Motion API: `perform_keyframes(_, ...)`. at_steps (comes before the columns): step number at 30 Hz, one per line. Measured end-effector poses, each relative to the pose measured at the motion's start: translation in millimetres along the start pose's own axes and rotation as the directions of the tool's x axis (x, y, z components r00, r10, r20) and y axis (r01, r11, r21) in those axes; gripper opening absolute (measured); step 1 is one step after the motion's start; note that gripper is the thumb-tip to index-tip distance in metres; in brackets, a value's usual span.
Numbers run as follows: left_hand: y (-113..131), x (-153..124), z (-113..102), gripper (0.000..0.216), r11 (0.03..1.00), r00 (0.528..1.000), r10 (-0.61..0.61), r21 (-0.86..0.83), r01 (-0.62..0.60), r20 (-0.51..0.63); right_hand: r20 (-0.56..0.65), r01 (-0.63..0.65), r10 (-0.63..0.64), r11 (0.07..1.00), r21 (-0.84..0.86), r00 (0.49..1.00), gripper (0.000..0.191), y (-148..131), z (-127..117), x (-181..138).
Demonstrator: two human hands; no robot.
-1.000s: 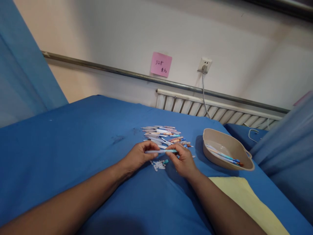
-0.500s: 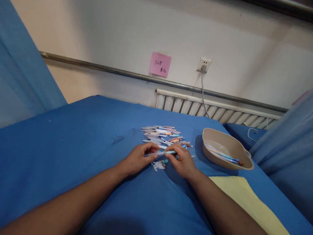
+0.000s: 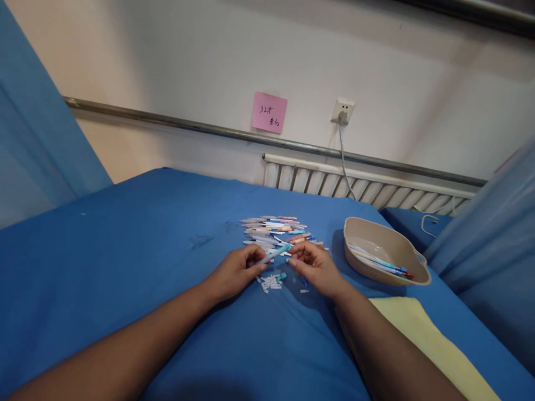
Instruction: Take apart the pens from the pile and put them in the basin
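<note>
My left hand (image 3: 234, 273) is closed on a pen (image 3: 273, 255) with a pale barrel and a teal end, which points up and to the right. Just beyond that end, my right hand (image 3: 315, 269) is apart from the pen, its fingers curled in. A tiny pale spot shows at its thumb tip, too small to name. Below the hands lies a heap of small white pieces (image 3: 271, 282) with a teal piece (image 3: 283, 276) at its edge. Behind the hands, many pens and pen parts (image 3: 271, 227) lie in rough rows.
A beige basket (image 3: 387, 275) holding several pens stands to the right. In front of it lies a yellow cloth (image 3: 418, 328). Blue cloth (image 3: 146, 234) covers the table. A radiator (image 3: 309, 178) and a wall socket (image 3: 343, 111) are behind, with blue curtains (image 3: 37, 111) at both sides.
My right hand has let go of the pen and moved slightly right. The pen, still in my left hand, has tilted so its teal end is higher.
</note>
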State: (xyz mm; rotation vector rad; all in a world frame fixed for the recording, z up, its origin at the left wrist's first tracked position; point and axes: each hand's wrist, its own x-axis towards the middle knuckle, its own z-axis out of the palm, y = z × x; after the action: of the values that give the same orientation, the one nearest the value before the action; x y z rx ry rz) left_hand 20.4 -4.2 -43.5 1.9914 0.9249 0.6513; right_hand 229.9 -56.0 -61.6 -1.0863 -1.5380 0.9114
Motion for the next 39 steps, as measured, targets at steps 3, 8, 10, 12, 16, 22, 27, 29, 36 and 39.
perform_keyframes(3,0.8,2.4,2.6,0.019,0.974,0.998,-0.059,-0.219,0.052,-0.022,0.09,-0.007,0.024,0.984,-0.179,0.996,0.009,4.9,-3.9,-0.2)
perform_keyframes(8,1.7,2.3,5.2,0.022,0.931,0.998,-0.069,-0.359,0.063,-0.006,0.264,0.202,-0.052,0.786,-0.584,0.963,0.018,5.9,-0.6,-2.8)
perform_keyframes(10,0.8,2.4,5.7,0.024,0.929,0.998,-0.069,-0.363,0.066,0.006,0.287,0.22,-0.035,0.733,-0.643,0.957,0.018,4.4,0.7,-3.0)
perform_keyframes(12,-0.6,3.1,6.2,0.026,0.93,0.997,-0.074,-0.36,0.074,0.014,0.297,0.218,-0.013,0.711,-0.669,0.955,0.016,3.1,1.1,-2.7)
perform_keyframes(16,-2.3,4.6,6.8,0.027,0.919,0.994,-0.111,-0.38,0.1,-0.008,0.292,0.208,0.009,0.68,-0.703,0.956,0.011,1.8,-0.7,-1.7)
perform_keyframes(22,1.6,3.7,6.7,0.027,0.898,0.987,-0.16,-0.42,0.134,-0.027,0.218,0.154,0.019,0.65,-0.744,0.976,0.01,2.7,-6.2,-0.9)
perform_keyframes(27,3.0,3.0,5.7,0.026,0.847,0.984,-0.177,-0.509,0.153,0.002,0.154,0.116,-0.012,0.721,-0.683,0.988,0.009,9.5,-10.9,2.3)
perform_keyframes(29,1.6,3.8,4.5,0.021,0.822,0.982,-0.188,-0.548,0.157,-0.001,0.066,0.047,-0.005,0.757,-0.652,0.998,0.007,14.5,-14.6,4.5)
perform_keyframes(36,0.1,6.6,0.7,0.016,0.775,0.974,-0.223,-0.615,0.149,-0.044,0.009,-0.052,0.066,0.86,-0.508,0.998,0.008,18.2,-13.3,3.2)
perform_keyframes(39,2.5,5.8,1.1,0.017,0.789,0.974,-0.222,-0.594,0.157,-0.039,0.172,0.091,-0.001,0.854,-0.512,0.985,0.007,7.2,-2.7,-2.8)
